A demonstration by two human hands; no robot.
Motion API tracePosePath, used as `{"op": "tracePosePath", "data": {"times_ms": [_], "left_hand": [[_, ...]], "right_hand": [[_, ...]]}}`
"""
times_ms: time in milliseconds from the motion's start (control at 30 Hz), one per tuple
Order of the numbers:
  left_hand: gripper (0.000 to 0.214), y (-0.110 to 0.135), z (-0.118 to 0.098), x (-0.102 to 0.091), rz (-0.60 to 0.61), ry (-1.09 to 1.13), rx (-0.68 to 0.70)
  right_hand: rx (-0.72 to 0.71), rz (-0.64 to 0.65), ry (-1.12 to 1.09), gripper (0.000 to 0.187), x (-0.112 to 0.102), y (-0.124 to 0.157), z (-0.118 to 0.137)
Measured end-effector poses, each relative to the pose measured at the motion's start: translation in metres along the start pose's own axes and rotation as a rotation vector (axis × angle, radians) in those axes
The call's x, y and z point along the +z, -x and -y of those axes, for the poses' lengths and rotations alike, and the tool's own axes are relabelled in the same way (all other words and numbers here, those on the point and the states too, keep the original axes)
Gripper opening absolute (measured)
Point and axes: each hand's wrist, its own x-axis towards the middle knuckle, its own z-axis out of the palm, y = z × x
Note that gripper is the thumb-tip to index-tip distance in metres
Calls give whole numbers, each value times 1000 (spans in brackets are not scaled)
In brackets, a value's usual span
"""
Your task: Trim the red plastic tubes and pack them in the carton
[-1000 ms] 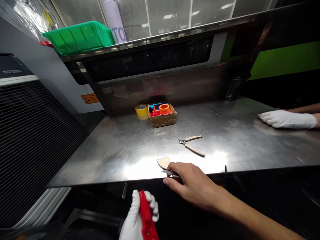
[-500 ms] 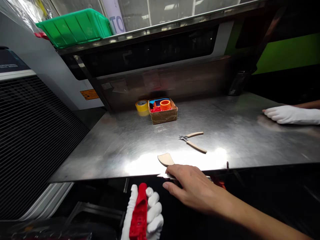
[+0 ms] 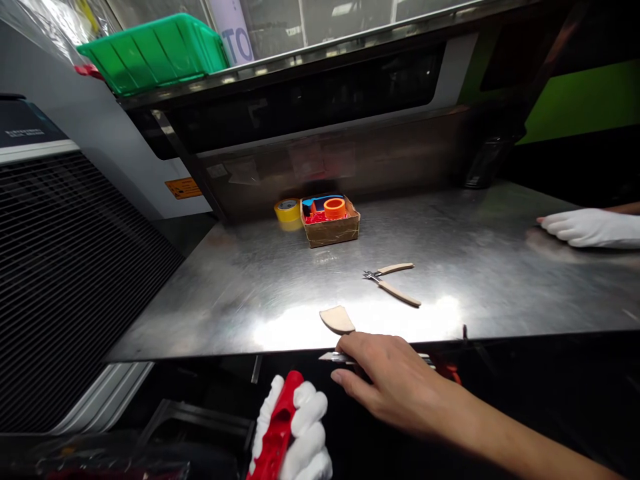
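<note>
Head view: left hand [image 3: 307, 433] closed on red plastic part [image 3: 273, 440]; right hand [image 3: 387, 380], ungloved, curled over steel blade [image 3: 333, 357] at worktop [image 3: 450, 267] edge, grip unclear. A slip could cut skin.

I'm in a workshop: a stainless steel workbench [image 3: 240, 293] holds wood-handled side cutters [image 3: 393, 283] and yellow tape [image 3: 287, 211] (a green plastic bin [image 3: 153, 53] sits on the far shelf), with a vented machine [image 3: 70, 287] on the left.

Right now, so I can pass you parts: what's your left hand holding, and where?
Gloved left hand holds a red plastic piece, fingers wrapped around it below its top end.
</note>
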Motion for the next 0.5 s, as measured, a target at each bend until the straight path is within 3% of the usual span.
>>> {"op": "tracePosePath", "data": {"times_ms": [333,500], "left_hand": [[27,1,0,2,28,80,-23],[54,-9,1,10,52,313,-68]], "right_hand": [[43,-11,-9,13,-6,-5,-2],[68,-41,27,15,-9,-10,-6]]}}
